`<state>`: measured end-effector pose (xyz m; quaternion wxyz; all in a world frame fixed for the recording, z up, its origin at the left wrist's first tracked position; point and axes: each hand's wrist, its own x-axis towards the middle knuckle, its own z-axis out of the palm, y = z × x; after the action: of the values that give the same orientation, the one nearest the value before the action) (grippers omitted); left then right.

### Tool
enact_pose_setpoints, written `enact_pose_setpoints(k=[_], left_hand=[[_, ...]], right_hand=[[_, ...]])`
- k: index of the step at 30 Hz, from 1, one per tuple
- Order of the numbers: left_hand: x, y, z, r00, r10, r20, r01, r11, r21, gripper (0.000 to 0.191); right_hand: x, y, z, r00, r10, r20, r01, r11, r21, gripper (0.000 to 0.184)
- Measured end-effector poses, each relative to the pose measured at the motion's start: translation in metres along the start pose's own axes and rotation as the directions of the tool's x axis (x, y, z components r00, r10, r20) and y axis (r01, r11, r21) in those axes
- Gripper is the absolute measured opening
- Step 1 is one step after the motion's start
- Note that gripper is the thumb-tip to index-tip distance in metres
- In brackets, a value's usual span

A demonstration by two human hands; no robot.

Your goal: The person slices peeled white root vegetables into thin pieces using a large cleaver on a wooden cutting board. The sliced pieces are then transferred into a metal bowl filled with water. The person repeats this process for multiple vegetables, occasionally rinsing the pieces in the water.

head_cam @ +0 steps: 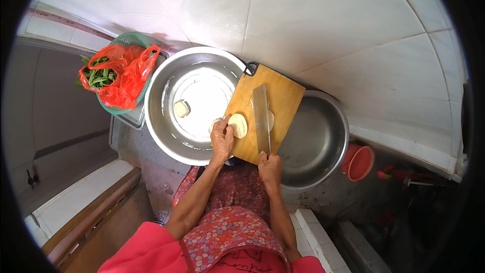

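Note:
My left hand [222, 140] holds a pale, peeled vegetable piece [238, 126], perhaps potato, with its flat cut face up at the left edge of a wooden cutting board [282, 85]. My right hand [270, 167] grips the handle of a cleaver [260, 115], whose broad blade lies across the board. Another pale piece [271, 120] shows partly from behind the blade. In the large metal basin [157, 132] at left sits a peeled piece [181, 109]; a further pale piece [214, 124] is partly hidden by my left fingers.
The board spans between that basin and a darker metal basin [314, 140] at right. A green basket [130, 38] holds red plastic bags [130, 83] and leafy greens [99, 77]. A red bucket [360, 163] stands beyond the right basin. Tiled wall [322, 26] rises behind.

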<state>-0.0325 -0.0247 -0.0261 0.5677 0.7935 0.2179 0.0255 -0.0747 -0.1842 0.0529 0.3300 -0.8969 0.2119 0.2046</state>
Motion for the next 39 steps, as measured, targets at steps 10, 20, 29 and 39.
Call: enact_pose_setpoints(k=[10, 20, 29, 39], left_hand=[[-0.002, -0.012, 0.006, 0.992, -0.126, -0.01, 0.123, 0.98, -0.158, 0.041], [0.001, -0.019, 0.007, 0.996, -0.094, -0.004, 0.093, 0.986, -0.14, 0.039], [-0.002, 0.021, 0.007, 0.999, -0.024, -0.022, 0.022, 0.996, -0.084, 0.034], [-0.002, 0.043, 0.004, 0.998, 0.054, -0.015, -0.051, 0.984, 0.174, 0.032]], right_hand=[[-0.033, -0.037, -0.001, 0.986, -0.165, 0.009, 0.166, 0.981, -0.098, 0.02], [-0.038, -0.036, 0.009, 0.987, -0.158, 0.039, 0.162, 0.98, -0.114, 0.021], [-0.043, -0.037, -0.002, 0.979, -0.203, -0.014, 0.201, 0.975, -0.098, 0.023], [-0.039, -0.026, 0.003, 0.979, -0.204, 0.004, 0.203, 0.971, -0.123, 0.018]])
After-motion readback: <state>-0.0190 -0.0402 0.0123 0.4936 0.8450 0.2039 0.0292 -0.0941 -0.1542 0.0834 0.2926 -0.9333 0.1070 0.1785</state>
